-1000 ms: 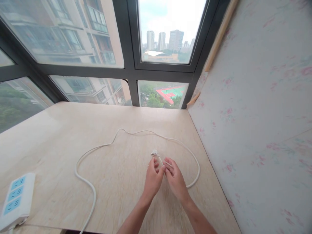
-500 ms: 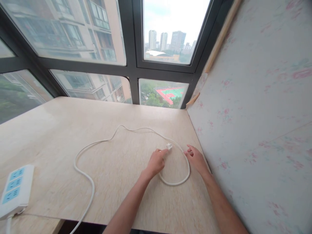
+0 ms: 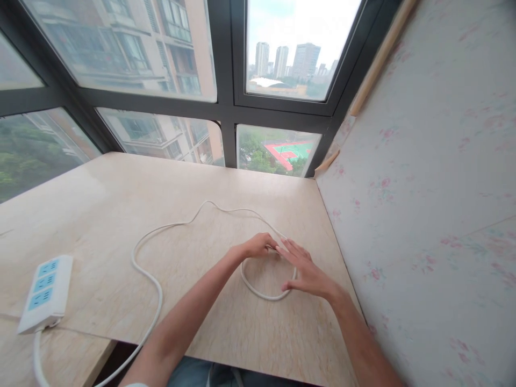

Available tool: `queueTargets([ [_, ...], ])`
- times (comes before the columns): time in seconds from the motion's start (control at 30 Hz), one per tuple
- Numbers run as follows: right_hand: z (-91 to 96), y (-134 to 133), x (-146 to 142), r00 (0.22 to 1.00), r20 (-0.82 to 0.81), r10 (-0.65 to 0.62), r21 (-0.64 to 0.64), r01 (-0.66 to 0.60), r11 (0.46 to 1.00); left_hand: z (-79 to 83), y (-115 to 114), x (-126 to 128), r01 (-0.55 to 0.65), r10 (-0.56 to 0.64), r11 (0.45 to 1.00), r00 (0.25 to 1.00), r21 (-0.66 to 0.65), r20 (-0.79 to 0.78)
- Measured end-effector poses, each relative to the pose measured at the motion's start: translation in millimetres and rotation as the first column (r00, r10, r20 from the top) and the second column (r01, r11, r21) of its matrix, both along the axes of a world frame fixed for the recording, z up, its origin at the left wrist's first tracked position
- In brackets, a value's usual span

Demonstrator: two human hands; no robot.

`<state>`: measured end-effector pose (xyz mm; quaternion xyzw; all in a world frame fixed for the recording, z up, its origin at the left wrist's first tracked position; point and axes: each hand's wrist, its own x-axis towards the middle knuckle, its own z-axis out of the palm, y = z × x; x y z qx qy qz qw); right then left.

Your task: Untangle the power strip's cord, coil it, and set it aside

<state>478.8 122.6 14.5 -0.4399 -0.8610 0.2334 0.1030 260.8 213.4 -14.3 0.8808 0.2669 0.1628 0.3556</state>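
Note:
A white power cord point(image 3: 147, 270) runs over the tabletop from the power strip point(image 3: 46, 293) at the left and bends into a loop at the right. At the loop's upper left, my left hand point(image 3: 260, 244) is closed on the cord; the plug end is hidden by my hands. My right hand point(image 3: 306, 269) lies across the loop's right side, its fingers stretched out and its thumb apart, touching the cord. The fingertips of both hands meet near the loop's top.
The pale marbled tabletop point(image 3: 100, 215) ends at dark-framed windows point(image 3: 226, 113) at the back. A flower-patterned wall point(image 3: 423, 215) stands close along the right. In front, a gap point(image 3: 116, 357) opens at the table edge, and my lap point(image 3: 201, 373) shows below.
My right hand has moved left onto the cord loop and spread its fingers. The loop has become smaller, and the plug end has gone out of sight. The view has shifted slightly left.

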Motion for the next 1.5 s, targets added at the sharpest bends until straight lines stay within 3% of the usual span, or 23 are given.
queueTargets([
  [0.1, 0.2, 3, -11, 0.992, 0.128, 0.022, -0.065, -0.013, 0.998, 8.4, 7, 2, -0.006, 0.009, 0.999, 0.998, 0.039, -0.066],
  [0.2, -8.4, 4, -14, 0.986, 0.151, -0.066, 0.032, 0.062, 0.998, 13.1, -1, -3, -0.258, 0.266, 0.958, 0.963, 0.127, -0.050],
  [0.3, -18.4, -1, -15, 0.973, 0.171, -0.152, 0.156, 0.126, 0.980, 10.6, -30, -11, -0.575, 0.567, 0.809, 0.818, 0.121, 0.096],
  [0.37, -24.3, -6, -19, 0.958, 0.188, -0.219, 0.246, 0.170, 0.954, 6.4, -56, -16, -0.763, 0.754, 0.645, 0.644, 0.045, 0.130],
  [0.43, -28.6, -12, -26, 0.936, 0.199, -0.290, 0.312, 0.220, 0.924, 2.8, -83, -17, -0.871, 0.871, 0.489, 0.486, -0.040, 0.072],
  [0.5, -30.0, -18, -38, 0.905, 0.203, -0.375, 0.344, 0.292, 0.892, 1.2, -105, -14, -0.894, 0.896, 0.442, 0.444, -0.077, -0.013],
  [0.6, -25.7, -23, -58, 0.837, 0.200, -0.509, 0.342, 0.427, 0.837, 1.8, -126, -4, -0.868, 0.866, 0.495, 0.497, -0.037, -0.060],
  [0.73, -16.6, -24, -76, 0.807, 0.198, -0.556, 0.311, 0.486, 0.817, 0.1, -128, 6, -0.842, 0.842, 0.538, 0.536, 0.032, -0.061],
  [0.9, -18.0, -20, -70, 0.866, 0.231, -0.443, 0.266, 0.381, 0.885, -9.4, -110, 2, -0.838, 0.842, 0.538, 0.538, 0.090, -0.023],
  [1.03, -11.7, -13, -52, 0.944, 0.179, -0.277, 0.066, 0.270, 0.961, -15.3, -94, -6, -0.807, 0.810, 0.584, 0.587, 0.088, 0.012],
  [1.13, 2.0, -5, -40, 0.974, 0.089, -0.208, -0.064, 0.214, 0.975, -15.6, -84, -12, -0.784, 0.786, 0.614, 0.618, 0.087, 0.015],
  [1.23, 11.2, 8, -29, 0.967, 0.016, -0.254, -0.014, 0.254, 0.967, -13.3, -79, -18, -0.764, 0.768, 0.637, 0.640, 0.104, -0.005],
  [1.37, 3.9, 34, -19, 0.943, -0.110, -0.314, 0.080, 0.323, 0.943, -12.1, -74, -29, -0.752, 0.758, 0.649, 0.652, 0.113, -0.011],
  [1.5, -12.8, 69, -21, 0.880, -0.153, -0.450, -0.085, 0.442, 0.893, -15.5, -70, -42, -0.721, 0.727, 0.684, 0.686, 0.108, -0.026],
])
